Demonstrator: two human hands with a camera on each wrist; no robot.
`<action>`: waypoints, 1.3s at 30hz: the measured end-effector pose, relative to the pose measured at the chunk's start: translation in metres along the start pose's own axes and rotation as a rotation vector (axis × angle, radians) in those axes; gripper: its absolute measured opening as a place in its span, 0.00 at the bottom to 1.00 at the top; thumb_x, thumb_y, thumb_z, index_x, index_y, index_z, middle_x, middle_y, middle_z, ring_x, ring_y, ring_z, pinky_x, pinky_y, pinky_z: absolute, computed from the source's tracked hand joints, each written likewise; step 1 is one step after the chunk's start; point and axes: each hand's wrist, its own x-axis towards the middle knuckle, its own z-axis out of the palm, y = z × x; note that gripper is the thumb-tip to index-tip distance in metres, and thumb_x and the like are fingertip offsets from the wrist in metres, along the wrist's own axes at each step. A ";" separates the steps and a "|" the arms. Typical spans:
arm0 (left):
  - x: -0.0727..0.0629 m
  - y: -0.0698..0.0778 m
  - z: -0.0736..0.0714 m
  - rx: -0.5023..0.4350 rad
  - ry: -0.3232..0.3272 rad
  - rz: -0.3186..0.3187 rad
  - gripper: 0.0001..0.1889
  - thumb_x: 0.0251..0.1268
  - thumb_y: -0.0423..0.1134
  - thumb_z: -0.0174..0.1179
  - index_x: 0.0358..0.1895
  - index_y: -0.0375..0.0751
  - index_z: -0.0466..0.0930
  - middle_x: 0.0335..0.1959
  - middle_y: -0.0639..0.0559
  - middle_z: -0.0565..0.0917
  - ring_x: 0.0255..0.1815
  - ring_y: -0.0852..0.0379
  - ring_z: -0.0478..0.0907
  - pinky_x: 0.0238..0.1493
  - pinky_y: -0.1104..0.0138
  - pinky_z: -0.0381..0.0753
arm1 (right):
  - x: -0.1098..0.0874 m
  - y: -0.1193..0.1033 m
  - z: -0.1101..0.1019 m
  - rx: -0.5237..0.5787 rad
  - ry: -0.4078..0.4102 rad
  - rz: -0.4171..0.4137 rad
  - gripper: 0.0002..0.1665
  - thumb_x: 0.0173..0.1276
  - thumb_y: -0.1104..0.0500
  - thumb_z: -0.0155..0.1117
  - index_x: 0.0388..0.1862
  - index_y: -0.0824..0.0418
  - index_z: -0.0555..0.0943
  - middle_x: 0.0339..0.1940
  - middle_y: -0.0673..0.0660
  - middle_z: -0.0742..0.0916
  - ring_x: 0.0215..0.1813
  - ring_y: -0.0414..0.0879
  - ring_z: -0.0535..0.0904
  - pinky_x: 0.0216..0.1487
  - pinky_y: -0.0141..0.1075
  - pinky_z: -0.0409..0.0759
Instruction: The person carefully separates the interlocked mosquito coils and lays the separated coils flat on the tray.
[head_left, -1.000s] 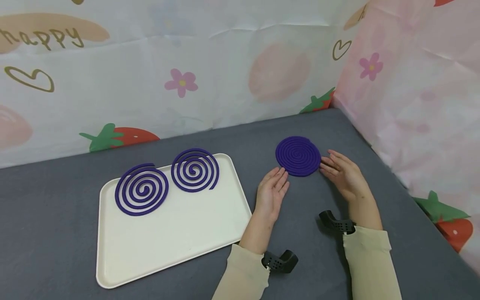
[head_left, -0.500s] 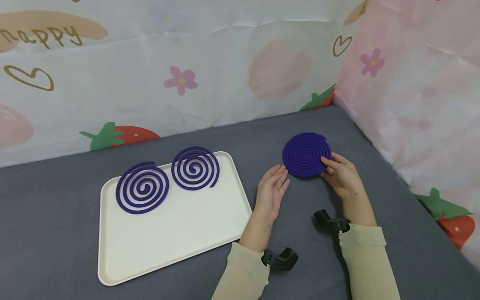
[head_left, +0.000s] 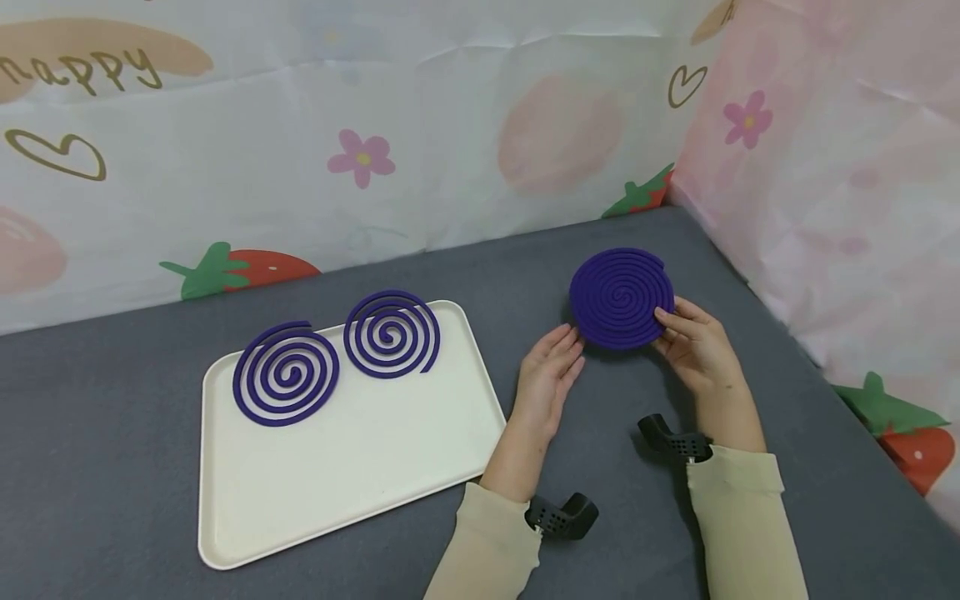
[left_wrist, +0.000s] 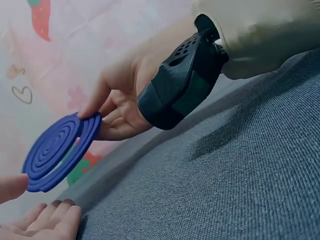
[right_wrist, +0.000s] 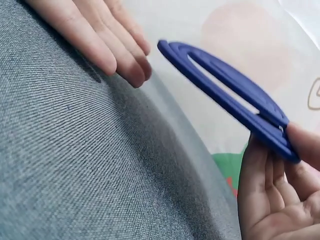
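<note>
Clerk: Spirals, quantity?

Checker: Three, purple. One tightly wound coil (head_left: 622, 298), held tilted above the worktop (head_left: 600, 450), toward its far right corner. Two looser: the left loose spiral (head_left: 291, 381) and the right loose spiral (head_left: 386, 337), each lying across the tray's far edge, near its far left and far right corners respectively.

Clerk: Hands?

Checker: Two. The right hand (head_left: 697, 350) pinches the coil's right edge, thumb above, fingers beneath. The left hand (head_left: 546, 375) has its fingers extended beside the coil's opposite edge, gripping nothing.

Clerk: Surroundings?

Checker: White tray (head_left: 337, 500), one; its near right corner is hidden by the left forearm (head_left: 517, 458). Black wrist devices (head_left: 564, 517), two. Pale sleeves (head_left: 742, 517), two. Behind, a printed backdrop (head_left: 450, 108) with two pink flowers (head_left: 362, 158).

Clerk: Differences by view?

Checker: Only the head view has the tray and loose spirals. Both wrist views show a gap between the coil's windings. The right wrist view shows the left fingers clear of it; in the left wrist view the left thumb overlaps its rim, contact impossible to tell.
</note>
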 end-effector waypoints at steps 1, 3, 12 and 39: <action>0.000 0.000 0.000 0.009 0.000 0.001 0.26 0.67 0.21 0.45 0.68 0.23 0.55 0.67 0.31 0.62 0.68 0.44 0.61 0.68 0.57 0.61 | 0.000 0.000 0.000 -0.014 -0.013 0.004 0.14 0.68 0.76 0.50 0.37 0.68 0.84 0.35 0.58 0.86 0.36 0.47 0.83 0.38 0.35 0.83; 0.000 -0.001 0.001 0.028 -0.002 0.005 0.26 0.65 0.20 0.46 0.67 0.24 0.57 0.66 0.31 0.64 0.67 0.46 0.63 0.67 0.57 0.63 | 0.000 0.001 0.001 -0.046 -0.049 0.015 0.15 0.69 0.75 0.50 0.38 0.67 0.84 0.34 0.58 0.86 0.35 0.46 0.83 0.38 0.34 0.82; -0.001 0.000 0.004 -0.018 -0.013 0.011 0.23 0.63 0.22 0.51 0.63 0.25 0.63 0.52 0.45 0.77 0.50 0.58 0.75 0.61 0.62 0.70 | -0.001 0.003 0.006 -0.191 -0.282 0.023 0.20 0.70 0.77 0.44 0.45 0.65 0.83 0.38 0.57 0.86 0.38 0.45 0.83 0.38 0.34 0.82; -0.010 0.013 0.002 -0.055 0.034 0.050 0.18 0.62 0.22 0.53 0.56 0.23 0.70 0.40 0.50 0.82 0.41 0.59 0.80 0.47 0.66 0.80 | -0.003 0.013 0.033 -0.408 -0.297 0.091 0.17 0.68 0.75 0.50 0.38 0.59 0.84 0.34 0.53 0.86 0.36 0.42 0.83 0.38 0.32 0.82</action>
